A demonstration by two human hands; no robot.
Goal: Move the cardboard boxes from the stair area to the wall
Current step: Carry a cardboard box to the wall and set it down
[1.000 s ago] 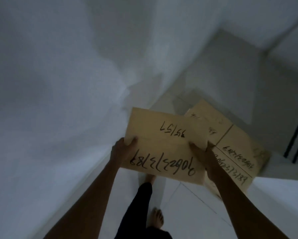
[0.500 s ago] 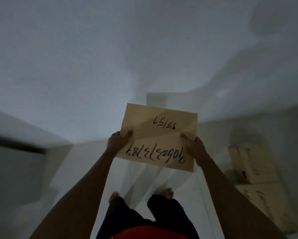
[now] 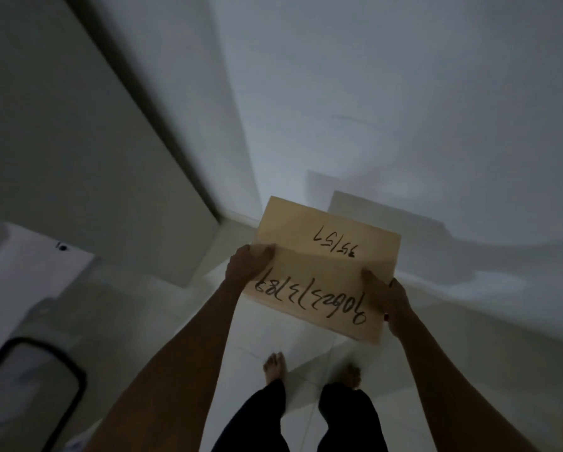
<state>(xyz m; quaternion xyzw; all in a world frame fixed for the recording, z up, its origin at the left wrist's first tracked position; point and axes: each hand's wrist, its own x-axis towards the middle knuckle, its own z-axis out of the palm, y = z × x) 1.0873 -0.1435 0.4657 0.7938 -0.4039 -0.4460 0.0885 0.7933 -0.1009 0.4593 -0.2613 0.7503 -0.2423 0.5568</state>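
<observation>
- Carrying is the step in hand, as I judge it: the cardboard box is off the floor, held in front of the person at arm's length, above the bare feet and in front of the white wall.
- The left hand grips the left edge of the box, with the thumb on the upper face and the other fingers hidden under it.
- The right hand is closed on the right edge near the lower corner, thumb on top in the same way.
- The box is tilted, its right side lower than its left, and the black handwritten numbers read upside down from the camera.
- To do this step well, I think both hands should keep equal pressure from the two sides, so that the box does not turn or slip out.
- It seems better to bring the box level before lowering it, and to set it down with one long side touching the wall.
- The pale tiled floor looks smooth and the feet have no shoes, so slow steps are wise.
- The light is weak; I cannot tell how heavy the box is or whether it is sealed.
- A dark rounded object is at the lower left, well apart from the box, so it should not disturb the way.
</observation>
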